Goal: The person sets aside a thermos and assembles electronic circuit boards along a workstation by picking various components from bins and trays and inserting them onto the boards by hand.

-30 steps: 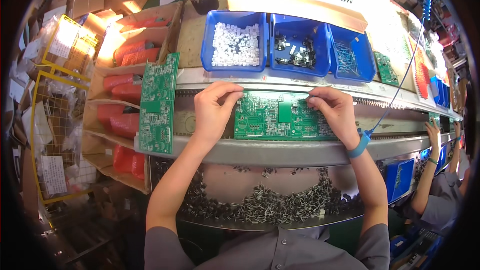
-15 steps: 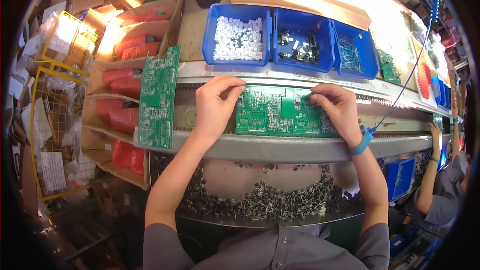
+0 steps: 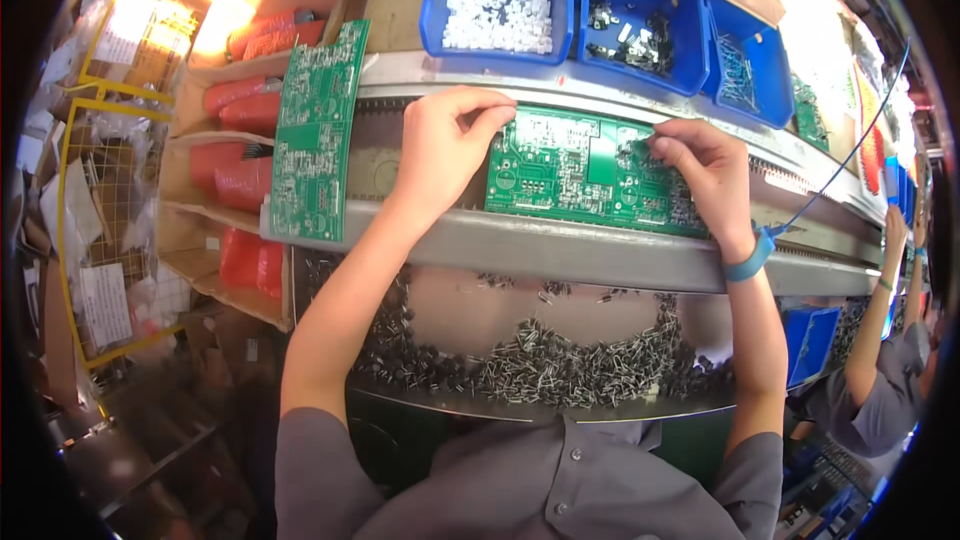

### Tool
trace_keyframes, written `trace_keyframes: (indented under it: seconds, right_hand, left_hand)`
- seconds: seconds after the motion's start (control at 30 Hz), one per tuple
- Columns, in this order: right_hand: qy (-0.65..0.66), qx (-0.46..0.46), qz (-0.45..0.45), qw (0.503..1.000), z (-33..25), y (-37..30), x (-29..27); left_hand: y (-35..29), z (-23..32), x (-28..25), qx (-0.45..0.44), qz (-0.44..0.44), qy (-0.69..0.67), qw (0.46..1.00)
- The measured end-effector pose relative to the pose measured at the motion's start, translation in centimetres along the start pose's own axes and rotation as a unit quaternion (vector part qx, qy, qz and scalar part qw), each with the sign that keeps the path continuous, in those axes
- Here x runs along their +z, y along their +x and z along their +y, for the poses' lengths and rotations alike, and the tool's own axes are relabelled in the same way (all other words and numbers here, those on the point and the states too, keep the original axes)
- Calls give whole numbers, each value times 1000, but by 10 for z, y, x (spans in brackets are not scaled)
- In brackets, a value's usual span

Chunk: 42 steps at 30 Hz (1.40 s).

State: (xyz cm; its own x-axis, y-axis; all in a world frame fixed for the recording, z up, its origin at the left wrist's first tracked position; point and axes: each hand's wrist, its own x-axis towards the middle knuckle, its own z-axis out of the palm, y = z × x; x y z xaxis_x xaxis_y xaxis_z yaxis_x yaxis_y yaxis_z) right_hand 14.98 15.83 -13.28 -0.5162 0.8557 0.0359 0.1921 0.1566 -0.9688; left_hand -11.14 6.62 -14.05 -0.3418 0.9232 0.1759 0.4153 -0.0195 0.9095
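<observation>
A green circuit board [image 3: 545, 165] lies in the conveyor track in front of me, with small parts and a plain green block on its face. My left hand [image 3: 450, 145] is at the board's far left corner, thumb and forefinger pinched together. Over the right part of the board, my right hand [image 3: 705, 160] also pinches, its fingertips just above the surface by some small dark parts. What either pinch holds is too small to make out. A blue strap [image 3: 750, 256] with a cord circles my right wrist.
A second circuit board [image 3: 318, 140] lies across the track at left. Behind stand blue bins of white connectors [image 3: 500, 5], dark parts [image 3: 640, 40] and wire-like pins [image 3: 738, 70]. A tray of loose leaded components [image 3: 570, 365] sits nearer me. Another person's arm [image 3: 875, 310] shows at right.
The whole scene has shifted upward in the picture and tilted slightly. Both hands stay pinched at about the same spots on the board.
</observation>
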Motion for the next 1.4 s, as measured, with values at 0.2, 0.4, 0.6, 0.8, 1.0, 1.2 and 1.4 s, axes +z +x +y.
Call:
trace_keyframes:
  seconds: [0.2, 0.4, 0.6, 0.8, 1.0, 1.2, 1.4]
  right_hand:
    - [-4, 1, -5, 1000, 1, 1, 1]
    - [17, 11, 16, 1000, -2, -1, 3]
    - [-63, -46, 14, 997, -7, 0, 5]
    - [-157, -84, -1, 984, -16, 9, 10]
    - [-134, -73, -7, 988, -11, 12, 12]
    - [-110, -58, -2, 992, -10, 12, 13]
    - [-107, -52, 0, 993, -8, 11, 13]
  left_hand:
    - [0, -2, -2, 3, -1, 1, 1000]
    - [-4, 0, 1, 53, 3, 54, 997]
    - [-2, 4, -3, 71, -49, 122, 989]
    - [-1, 11, 0, 77, -43, 127, 988]
    - [-1, 9, 2, -17, -19, 71, 997]
    - [-1, 5, 1, -4, -13, 70, 997]
    - [-2, 15, -2, 25, 0, 91, 996]
